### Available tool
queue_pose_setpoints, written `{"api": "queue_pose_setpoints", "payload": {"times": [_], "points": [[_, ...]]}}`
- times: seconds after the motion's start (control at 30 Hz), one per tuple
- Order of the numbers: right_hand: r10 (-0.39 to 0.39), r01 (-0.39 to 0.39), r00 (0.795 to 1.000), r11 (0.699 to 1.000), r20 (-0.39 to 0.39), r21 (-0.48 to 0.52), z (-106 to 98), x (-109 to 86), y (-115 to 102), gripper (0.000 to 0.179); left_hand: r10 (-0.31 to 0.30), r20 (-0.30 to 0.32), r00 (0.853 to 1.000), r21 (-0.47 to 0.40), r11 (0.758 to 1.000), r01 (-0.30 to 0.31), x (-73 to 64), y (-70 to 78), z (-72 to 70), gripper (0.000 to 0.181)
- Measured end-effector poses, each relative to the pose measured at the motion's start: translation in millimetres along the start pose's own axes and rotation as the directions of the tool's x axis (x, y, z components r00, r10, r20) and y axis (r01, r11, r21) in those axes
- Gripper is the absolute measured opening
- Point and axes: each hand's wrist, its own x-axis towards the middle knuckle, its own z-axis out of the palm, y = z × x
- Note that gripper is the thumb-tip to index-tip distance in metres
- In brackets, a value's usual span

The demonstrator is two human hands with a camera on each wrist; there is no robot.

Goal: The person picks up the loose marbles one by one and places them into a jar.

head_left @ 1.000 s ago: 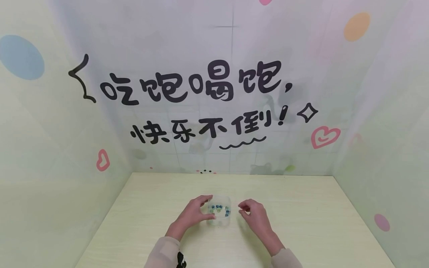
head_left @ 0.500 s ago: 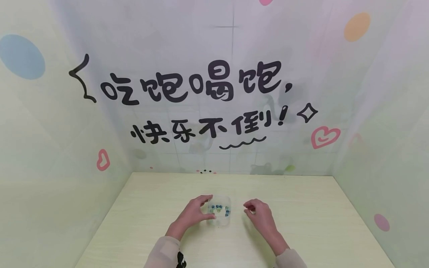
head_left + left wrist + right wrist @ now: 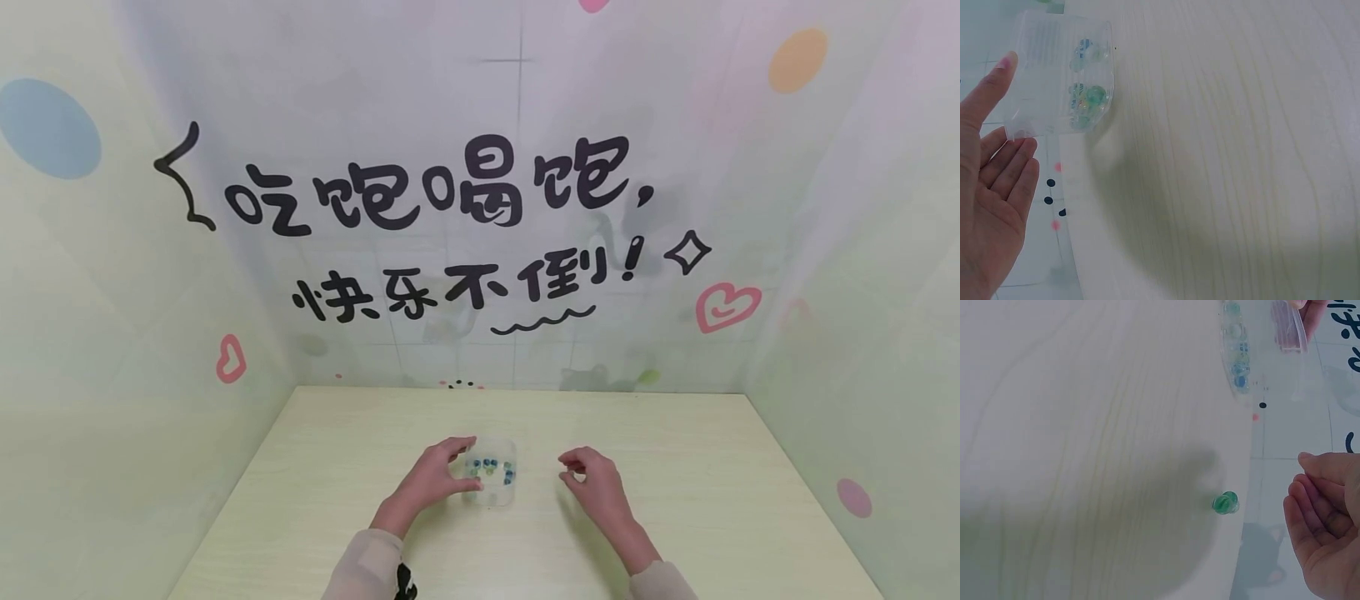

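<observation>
In the head view, my left hand (image 3: 427,482) grips the left side of a clear plastic box (image 3: 491,497). The left wrist view has the thumb against the box's (image 3: 1038,62) wall and the fingertips at its edge. Inside lie several clear glass marbles (image 3: 1088,103) with blue and green swirls. To the right of the box, my right hand (image 3: 596,487) hovers above the table with loosely curled fingers. Nothing shows between its fingertips in the right wrist view. A green marble (image 3: 1225,502) appears apart from those fingertips; whether it touches the table I cannot tell.
A pale wood-grain table (image 3: 360,425) lies under both hands. Its far edge meets a printed backdrop (image 3: 480,100) with black lettering, and similar side panels (image 3: 112,433) stand left and right. A dark patterned item (image 3: 405,582) shows by the left sleeve.
My right hand has moved to the right, away from the box, its fingers still loosely curled. The left hand and the box have stayed in place.
</observation>
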Motion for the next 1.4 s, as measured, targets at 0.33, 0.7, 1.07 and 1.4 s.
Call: {"api": "queue_pose_setpoints", "payload": {"times": [0.33, 0.7, 1.07, 1.4], "points": [[0.024, -0.027, 0.998, 0.998, 0.052, 0.053, -1, -2.6, 16, 0.024, 0.002, -0.003, 1.000, 0.005, 1.000, -0.002, 0.1, 1.2, 0.3, 0.075], [0.046, -0.063, 0.989, 0.991, 0.144, 0.119, 3, -2.2, 34, 0.028, 0.003, -0.007, 1.000, 0.015, 1.000, -0.003, 0.5, -1.4, 1.4, 0.076], [0.014, -0.033, 0.990, 0.990, 0.140, 0.135, 7, -5.8, 42, 0.028, -0.006, -0.008, 1.000, 0.006, 1.000, 0.006, 0.7, -0.9, 1.6, 0.076], [0.037, -0.050, 0.989, 0.995, 0.146, 0.086, 11, -6.9, 45, 0.028, -0.008, -0.008, 1.000, -0.002, 1.000, 0.008, 1.6, -0.3, 1.4, 0.076]]}}
